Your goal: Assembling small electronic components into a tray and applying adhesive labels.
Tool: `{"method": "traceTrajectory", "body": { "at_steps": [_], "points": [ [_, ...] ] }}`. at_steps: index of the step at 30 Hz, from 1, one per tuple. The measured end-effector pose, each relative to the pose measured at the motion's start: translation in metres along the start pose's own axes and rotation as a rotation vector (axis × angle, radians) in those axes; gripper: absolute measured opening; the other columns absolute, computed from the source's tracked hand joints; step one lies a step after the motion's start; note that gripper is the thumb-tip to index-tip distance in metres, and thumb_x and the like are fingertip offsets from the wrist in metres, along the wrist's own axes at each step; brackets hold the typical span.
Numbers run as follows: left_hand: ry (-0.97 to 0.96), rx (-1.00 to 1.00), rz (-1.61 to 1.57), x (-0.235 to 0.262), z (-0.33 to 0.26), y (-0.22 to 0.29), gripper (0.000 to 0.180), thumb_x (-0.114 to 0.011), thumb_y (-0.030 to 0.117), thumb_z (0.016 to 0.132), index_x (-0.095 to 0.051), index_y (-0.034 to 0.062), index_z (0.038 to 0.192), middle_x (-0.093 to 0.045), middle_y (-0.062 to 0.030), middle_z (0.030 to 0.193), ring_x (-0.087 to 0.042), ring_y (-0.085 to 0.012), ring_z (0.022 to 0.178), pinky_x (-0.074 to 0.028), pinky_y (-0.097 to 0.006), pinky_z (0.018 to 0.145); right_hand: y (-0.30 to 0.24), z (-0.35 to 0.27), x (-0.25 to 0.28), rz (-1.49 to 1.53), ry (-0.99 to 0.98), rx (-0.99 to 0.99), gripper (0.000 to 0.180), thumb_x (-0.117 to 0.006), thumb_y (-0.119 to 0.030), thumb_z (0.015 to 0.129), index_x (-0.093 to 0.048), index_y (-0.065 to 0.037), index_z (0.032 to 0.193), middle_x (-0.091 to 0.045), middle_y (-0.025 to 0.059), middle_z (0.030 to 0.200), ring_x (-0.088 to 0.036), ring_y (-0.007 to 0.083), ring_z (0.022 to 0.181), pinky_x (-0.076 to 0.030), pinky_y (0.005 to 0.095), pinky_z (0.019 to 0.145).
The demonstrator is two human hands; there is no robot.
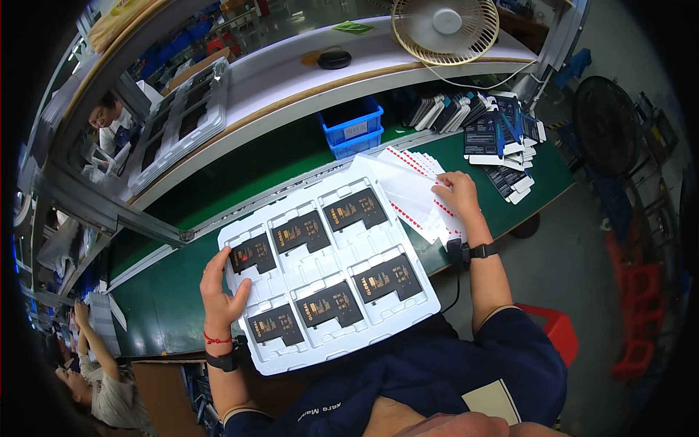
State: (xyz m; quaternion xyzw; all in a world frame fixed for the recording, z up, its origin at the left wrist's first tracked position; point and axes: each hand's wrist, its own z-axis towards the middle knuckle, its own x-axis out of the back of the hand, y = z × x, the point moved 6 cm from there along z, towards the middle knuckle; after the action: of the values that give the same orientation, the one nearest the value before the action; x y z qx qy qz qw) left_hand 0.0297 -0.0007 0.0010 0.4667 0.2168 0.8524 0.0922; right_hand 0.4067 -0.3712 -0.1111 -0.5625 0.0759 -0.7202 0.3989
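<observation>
A white plastic tray (331, 264) lies tilted in front of me, its pockets holding several flat black phone batteries (328, 304) with gold print. My left hand (224, 291) grips the tray's left edge, thumb on top, with fingertips beside the upper-left battery (251, 254). That battery bears a small red mark; I see none on the others. To the right of the tray are fanned white sheets of red stickers (411, 162). My right hand (459, 195) is over them, thumb and finger pinched at a sheet's edge; whether a loose sticker is between them is too small to tell.
Behind the tray stand stacked blue bins (352, 127). Printed boxes (499, 131) are piled at the bench's right. A shelf (291, 76) above carries a fan (445, 29) and another battery tray (182, 120). A red stool (550, 328) is at my right; other people are at the left.
</observation>
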Motion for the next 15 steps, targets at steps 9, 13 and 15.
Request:
{"method": "traceTrajectory", "body": {
  "at_steps": [9,13,15],
  "points": [
    [0.012,-0.003,0.031,0.002,-0.001,0.003,0.057,-0.074,0.013,0.072,-0.059,-0.0019,0.124,-0.063,-0.0205,0.123,-0.06,-0.0356,0.113,-0.046,-0.04,0.097,-0.006,0.002,-0.008,-0.08,0.069,0.134,0.013,-0.075,-0.013,0.07,-0.075,-0.007,0.082,-0.066,0.0102,0.081,-0.06,0.03,0.082,-0.049,0.0398,0.076],
    [-0.015,-0.159,0.132,0.006,0.015,0.022,0.047,-0.075,0.015,0.073,-0.063,-0.0002,0.116,-0.066,-0.0198,0.114,-0.063,-0.0368,0.106,-0.05,-0.041,0.092,-0.001,-0.001,-0.009,-0.165,0.086,0.147,0.007,-0.068,-0.009,0.074,-0.073,-0.005,0.078,-0.066,0.012,0.082,-0.06,0.0319,0.083,-0.049,0.041,0.076],
    [-0.011,-0.139,0.159,0.011,0.022,0.028,0.044,-0.076,0.016,0.074,-0.065,0.0002,0.113,-0.066,-0.0192,0.112,-0.064,-0.036,0.104,-0.051,-0.041,0.09,-0.004,-0.004,-0.006,-0.182,0.093,0.172,0.007,-0.067,-0.008,0.076,-0.072,-0.004,0.078,-0.065,0.0125,0.081,-0.06,0.0325,0.084,-0.049,0.0413,0.075]
  ]
}}
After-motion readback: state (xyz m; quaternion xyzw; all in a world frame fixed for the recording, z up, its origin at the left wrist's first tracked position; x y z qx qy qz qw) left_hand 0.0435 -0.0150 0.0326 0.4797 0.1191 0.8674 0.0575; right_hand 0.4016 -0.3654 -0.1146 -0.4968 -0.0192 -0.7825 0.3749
